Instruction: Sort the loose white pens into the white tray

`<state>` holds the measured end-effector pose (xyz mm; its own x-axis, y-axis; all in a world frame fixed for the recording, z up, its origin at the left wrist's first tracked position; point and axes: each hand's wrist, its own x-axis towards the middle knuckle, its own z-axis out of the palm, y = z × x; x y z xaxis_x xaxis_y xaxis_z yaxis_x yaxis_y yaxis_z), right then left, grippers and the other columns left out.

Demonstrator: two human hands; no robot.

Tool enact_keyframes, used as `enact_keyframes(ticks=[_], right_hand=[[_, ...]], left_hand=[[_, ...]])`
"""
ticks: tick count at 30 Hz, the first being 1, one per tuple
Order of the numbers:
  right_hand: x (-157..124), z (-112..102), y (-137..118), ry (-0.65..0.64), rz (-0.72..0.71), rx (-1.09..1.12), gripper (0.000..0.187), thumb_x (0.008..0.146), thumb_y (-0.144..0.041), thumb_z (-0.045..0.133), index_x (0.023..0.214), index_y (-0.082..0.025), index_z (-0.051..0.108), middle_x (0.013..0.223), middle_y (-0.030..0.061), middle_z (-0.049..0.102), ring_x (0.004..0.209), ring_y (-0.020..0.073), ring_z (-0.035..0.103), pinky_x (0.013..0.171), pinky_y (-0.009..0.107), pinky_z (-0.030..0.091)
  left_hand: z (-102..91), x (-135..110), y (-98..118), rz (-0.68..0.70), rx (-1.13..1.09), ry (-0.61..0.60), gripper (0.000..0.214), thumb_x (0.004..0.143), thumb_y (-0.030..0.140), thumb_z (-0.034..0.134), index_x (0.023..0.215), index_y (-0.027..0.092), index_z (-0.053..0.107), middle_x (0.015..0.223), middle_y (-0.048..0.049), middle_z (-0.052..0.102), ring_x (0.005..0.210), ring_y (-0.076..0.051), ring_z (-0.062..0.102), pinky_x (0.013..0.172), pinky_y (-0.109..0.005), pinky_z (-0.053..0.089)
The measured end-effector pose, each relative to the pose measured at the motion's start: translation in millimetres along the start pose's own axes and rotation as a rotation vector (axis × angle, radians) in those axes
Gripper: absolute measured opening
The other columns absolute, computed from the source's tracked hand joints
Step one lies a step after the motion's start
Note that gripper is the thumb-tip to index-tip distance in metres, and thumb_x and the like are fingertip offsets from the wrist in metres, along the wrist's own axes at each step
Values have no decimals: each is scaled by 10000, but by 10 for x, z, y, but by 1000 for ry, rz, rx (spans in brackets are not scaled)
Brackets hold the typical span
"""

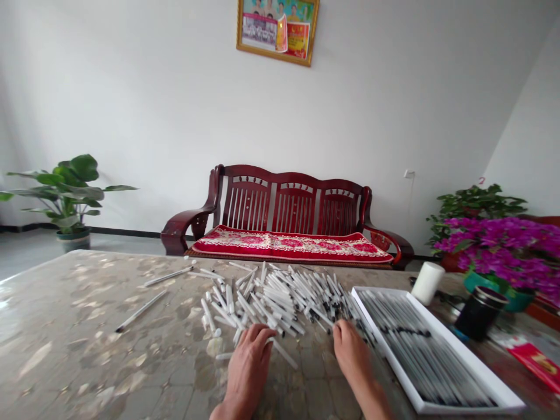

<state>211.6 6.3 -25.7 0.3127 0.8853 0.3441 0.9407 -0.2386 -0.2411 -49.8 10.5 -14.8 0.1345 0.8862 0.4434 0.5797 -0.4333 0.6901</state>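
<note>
A loose heap of pens and translucent white pen parts [280, 294] lies on the table ahead of my hands. At the heap's near edge, my left hand [248, 363] is closed, with a small white pen part [270, 340] showing between thumb and fingers. A white tube [285, 353] lies just right of those fingers. My right hand [351, 352] is also closed, its fingertips at the heap's right side by a pen [322, 317]; what they grip is hidden. Right of it stands a white open box [459, 344] with rows of clear, black-tipped pens [409, 335].
Two single pens lie left on the patterned table [87, 350]. Beyond the box are a white cylinder [427, 283], a dark cup [480, 312], a red packet [536, 363] and purple flowers [507, 245]. A wooden bench [289, 204] stands behind the table.
</note>
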Motion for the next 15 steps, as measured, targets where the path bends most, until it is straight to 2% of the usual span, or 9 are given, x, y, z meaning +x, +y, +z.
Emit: enact_keyframes(ticks=[3, 4, 7, 9, 11, 13, 15], right_hand=[[-27, 74, 66, 54, 34, 125, 327, 976, -290, 310, 932, -222, 627, 984, 93, 725, 902, 223, 686, 718, 276, 473], [-39, 90, 65, 70, 31, 192, 336, 976, -311, 301, 944, -222, 623, 987, 95, 724, 912, 228, 683, 732, 282, 482], [-96, 99, -15, 78, -36, 421, 371, 981, -369, 283, 960, -225, 625, 943, 92, 721, 888, 219, 679, 736, 279, 507], [-150, 71, -117, 50, -151, 525, 367, 983, -370, 304, 915, -232, 637, 883, 75, 709, 837, 202, 672, 725, 265, 514], [-205, 26, -226, 19, -297, 570, 321, 973, -326, 362, 861, -236, 649, 853, 57, 693, 820, 187, 663, 733, 251, 512], [-247, -20, -311, -19, -413, 581, 266, 951, -268, 421, 837, -239, 660, 845, 41, 680, 819, 176, 658, 739, 240, 508], [-262, -50, -348, -63, -456, 568, 234, 930, -241, 465, 808, -240, 664, 817, 28, 667, 796, 171, 653, 723, 235, 503]], left_hand=[[165, -18, 128, -181, -206, -168, 220, 763, 160, 548, 854, 227, 737, 853, -45, 728, 777, -200, 674, 722, -282, 491], [235, -19, 171, -235, -283, -232, 230, 756, 172, 558, 890, 216, 740, 774, -36, 724, 713, -193, 671, 673, -268, 483], [455, -3, 274, -443, -508, -349, 222, 772, 283, 588, 893, 177, 741, 614, -14, 667, 511, -166, 614, 492, -245, 420], [580, 20, 309, -579, -716, -322, 319, 731, 392, 668, 956, 174, 731, 703, -28, 692, 511, -160, 613, 437, -234, 394], [665, 44, 311, -655, -943, -225, 426, 668, 470, 739, 981, 183, 719, 785, -38, 705, 591, -160, 642, 473, -229, 432], [708, 60, 284, -673, -1101, -126, 462, 612, 524, 781, 907, 174, 718, 758, -33, 695, 662, -164, 655, 542, -233, 474], [720, 67, 242, -671, -1170, -63, 472, 567, 557, 805, 806, 162, 709, 689, -24, 677, 677, -170, 655, 580, -243, 495]])
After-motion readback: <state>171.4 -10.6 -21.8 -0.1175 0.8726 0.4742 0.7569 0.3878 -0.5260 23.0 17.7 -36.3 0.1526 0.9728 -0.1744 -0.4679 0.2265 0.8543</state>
